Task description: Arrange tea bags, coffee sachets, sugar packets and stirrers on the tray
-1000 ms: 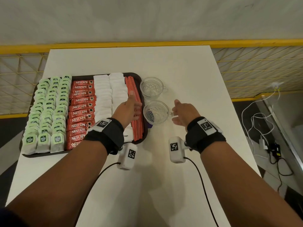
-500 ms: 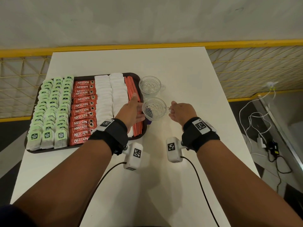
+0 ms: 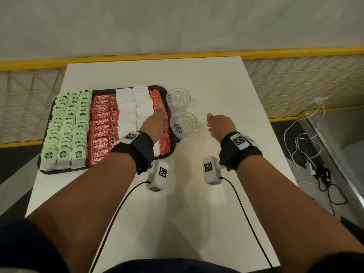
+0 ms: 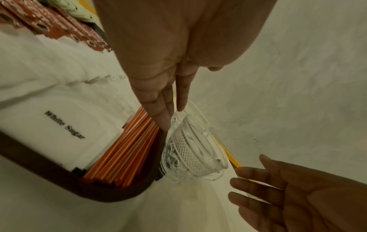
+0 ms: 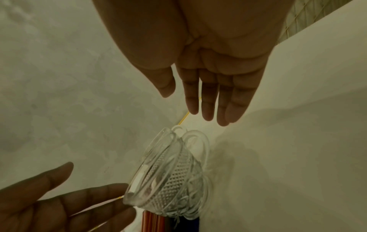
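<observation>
A dark tray (image 3: 46,171) on the white table holds rows of green tea bags (image 3: 67,127), red coffee sachets (image 3: 103,123), white sugar packets (image 3: 134,107) and orange stirrers (image 3: 157,98) along its right side. My left hand (image 3: 159,117) hovers over the stirrers with straight fingers and holds nothing. In the left wrist view its fingertips (image 4: 165,124) point down between the stirrers (image 4: 127,149) and the near glass cup (image 4: 192,153). My right hand (image 3: 211,123) is open just right of that cup (image 3: 184,124), apart from it. The right wrist view shows its fingers (image 5: 208,109) spread above the cup (image 5: 170,180).
A second glass cup (image 3: 178,99) stands behind the near one, beside the tray's right rim. Something small and purple (image 3: 178,139) lies under the near cup. Bare table (image 3: 226,91) spreads to the right and front. A yellow rail (image 3: 295,53) and cables (image 3: 307,146) lie beyond the table.
My right hand was curled at the near cup's handle half a second ago; it has now opened and drawn back to the right. My left hand stays over the stirrers.
</observation>
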`<state>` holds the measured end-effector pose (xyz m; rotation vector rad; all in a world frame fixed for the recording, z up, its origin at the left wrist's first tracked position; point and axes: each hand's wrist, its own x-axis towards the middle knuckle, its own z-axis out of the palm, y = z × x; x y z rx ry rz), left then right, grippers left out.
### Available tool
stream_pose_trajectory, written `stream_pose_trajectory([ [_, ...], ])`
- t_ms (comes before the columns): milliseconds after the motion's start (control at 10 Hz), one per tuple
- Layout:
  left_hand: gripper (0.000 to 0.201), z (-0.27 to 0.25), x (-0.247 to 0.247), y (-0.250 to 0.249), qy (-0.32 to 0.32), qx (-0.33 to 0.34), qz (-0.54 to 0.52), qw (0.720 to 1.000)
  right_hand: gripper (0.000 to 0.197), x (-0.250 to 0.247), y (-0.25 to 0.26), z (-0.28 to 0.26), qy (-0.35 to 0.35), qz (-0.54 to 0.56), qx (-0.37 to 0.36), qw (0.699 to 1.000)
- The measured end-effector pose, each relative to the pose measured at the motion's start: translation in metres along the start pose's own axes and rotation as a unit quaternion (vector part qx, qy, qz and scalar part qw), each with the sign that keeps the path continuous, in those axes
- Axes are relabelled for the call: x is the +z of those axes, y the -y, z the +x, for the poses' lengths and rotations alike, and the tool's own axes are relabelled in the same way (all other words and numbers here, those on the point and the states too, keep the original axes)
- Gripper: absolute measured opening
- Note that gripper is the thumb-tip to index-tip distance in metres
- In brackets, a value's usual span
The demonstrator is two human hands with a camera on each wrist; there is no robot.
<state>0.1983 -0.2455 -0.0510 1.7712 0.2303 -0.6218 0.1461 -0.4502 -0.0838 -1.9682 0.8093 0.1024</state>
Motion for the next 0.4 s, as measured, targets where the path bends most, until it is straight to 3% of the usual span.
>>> stream_pose_trajectory([
  [100,0.065,-0.013,-0.008,-0.004,-0.032,0.054,0.05,0.997,0.065,-0.011,-0.002,-0.015,-0.027,0.031,-0.028,0.999],
  [200,0.062,-0.036,-0.022,-0.003,-0.054,0.123,0.084,0.987,0.049,-0.028,-0.006,-0.052,-0.066,0.043,-0.058,0.995],
  [300,0.058,-0.066,-0.04,-0.005,-0.042,0.168,0.078,0.982,0.024,-0.045,-0.01,-0.092,-0.059,0.092,-0.095,0.989],
  [400,0.051,-0.114,-0.069,0.018,0.016,0.163,0.091,0.982,0.018,-0.07,-0.042,-0.147,-0.039,0.078,-0.102,0.991],
])
